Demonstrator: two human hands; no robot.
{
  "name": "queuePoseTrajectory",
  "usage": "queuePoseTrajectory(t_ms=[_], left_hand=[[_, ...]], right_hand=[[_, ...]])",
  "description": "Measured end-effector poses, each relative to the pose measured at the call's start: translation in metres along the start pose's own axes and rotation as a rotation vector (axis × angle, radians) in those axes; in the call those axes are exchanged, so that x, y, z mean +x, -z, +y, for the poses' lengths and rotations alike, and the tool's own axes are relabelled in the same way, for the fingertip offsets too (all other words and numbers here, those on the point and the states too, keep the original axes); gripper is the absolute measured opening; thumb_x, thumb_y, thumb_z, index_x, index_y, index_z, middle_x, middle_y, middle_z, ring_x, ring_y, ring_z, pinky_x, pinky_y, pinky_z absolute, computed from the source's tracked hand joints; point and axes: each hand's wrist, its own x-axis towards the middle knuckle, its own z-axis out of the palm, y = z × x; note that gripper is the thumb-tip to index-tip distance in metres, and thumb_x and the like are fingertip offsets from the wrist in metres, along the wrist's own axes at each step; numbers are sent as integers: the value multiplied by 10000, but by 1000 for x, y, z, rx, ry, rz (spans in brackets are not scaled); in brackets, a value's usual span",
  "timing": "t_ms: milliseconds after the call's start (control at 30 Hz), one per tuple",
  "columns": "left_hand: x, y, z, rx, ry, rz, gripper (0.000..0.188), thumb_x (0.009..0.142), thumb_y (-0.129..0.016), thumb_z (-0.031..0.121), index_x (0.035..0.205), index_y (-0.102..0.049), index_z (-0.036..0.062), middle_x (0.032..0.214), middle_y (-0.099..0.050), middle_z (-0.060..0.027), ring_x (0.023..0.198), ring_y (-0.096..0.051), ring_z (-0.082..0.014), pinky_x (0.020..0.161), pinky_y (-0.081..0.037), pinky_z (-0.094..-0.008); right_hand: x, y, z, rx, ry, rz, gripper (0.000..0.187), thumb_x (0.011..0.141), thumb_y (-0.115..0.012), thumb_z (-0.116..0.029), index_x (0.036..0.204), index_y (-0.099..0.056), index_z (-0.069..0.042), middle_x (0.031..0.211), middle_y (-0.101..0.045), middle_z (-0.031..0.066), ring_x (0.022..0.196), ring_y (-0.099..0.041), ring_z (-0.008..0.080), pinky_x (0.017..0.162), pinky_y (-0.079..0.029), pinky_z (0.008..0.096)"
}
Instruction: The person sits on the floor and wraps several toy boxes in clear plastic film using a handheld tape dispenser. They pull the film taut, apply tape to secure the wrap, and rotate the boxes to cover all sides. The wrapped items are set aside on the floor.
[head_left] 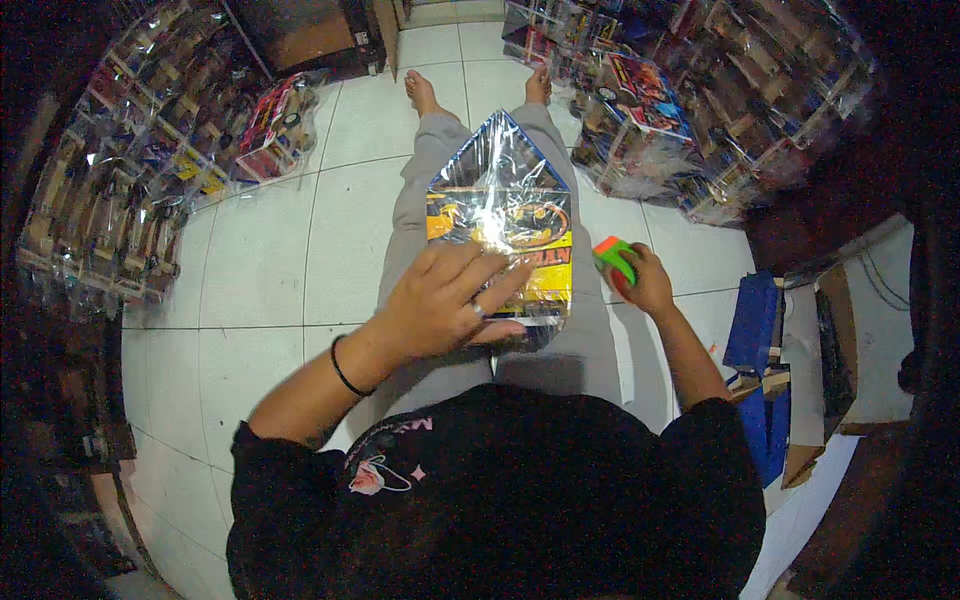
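Observation:
Across my lap lies a plastic-wrapped package (505,205) with a blue-edged pointed end and a yellow and black printed card. Its clear film throws back a bright glare. My left hand (455,300), with a ring and a black wristband, rests on the near half of the package, fingers stretched and spread over the film. To the right of the package, my right hand (648,282) is closed around a small green and orange tool that looks like a stapler (617,260). The stapler is held apart from the package, beside my right leg.
Stacks of wrapped toy packages stand on the left (120,190) and on the right (750,110). One wrapped toy truck (275,125) leans at the left stack. Blue pieces (755,320) and an opened cardboard box (835,340) are near my right elbow. White floor tiles (255,260) lie beneath.

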Motion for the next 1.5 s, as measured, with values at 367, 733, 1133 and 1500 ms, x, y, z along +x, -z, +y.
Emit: queuePoseTrajectory(t_ms=[367, 733, 1133, 1500], left_hand=[[136, -54, -41, -86, -407, -644, 672, 819, -535, 586, 1238, -456, 66, 1223, -462, -98, 1146, -441, -260, 1061, -262, -461], [11, -105, -93, -1465, 990, 58, 830, 837, -475, 628, 1381, -244, 46, 1401, -261, -162, 1299, -270, -294, 1098, -198, -453], [0, -66, -95, 66, 138, 324, 963, 802, -496, 660, 1475, -184, 45, 1551, -86, -185, 1437, -44, -350, 1115, 4, -563], [-47, -175, 24, -94, 176, -385, 887, 771, -610, 452, 1455, -236, 27, 1555, -175, -72, 1445, -119, -201, 1144, -106, -431]], right_hand=[[-19, -6, 22, 91, -799, 270, 661, 855, -639, -389, 1379, -414, -55, 1380, -431, 208, 1302, -384, 314, 1078, -296, 402], [156, 32, -214, 1927, -768, -390, 666, 878, -412, -600, 1173, -559, -22, 1133, -614, 159, 927, -639, 273, 771, -535, 401], [254, 73, -175, 1567, -310, -608, 813, 879, -387, -661, 1449, -274, -92, 1395, -419, 180, 1182, -522, 302, 1010, -416, 434], [284, -11, -181, 712, 256, -1206, 573, 977, -378, -466, 1373, -442, -56, 1418, -430, 76, 1293, -395, 172, 1112, -243, 302]])
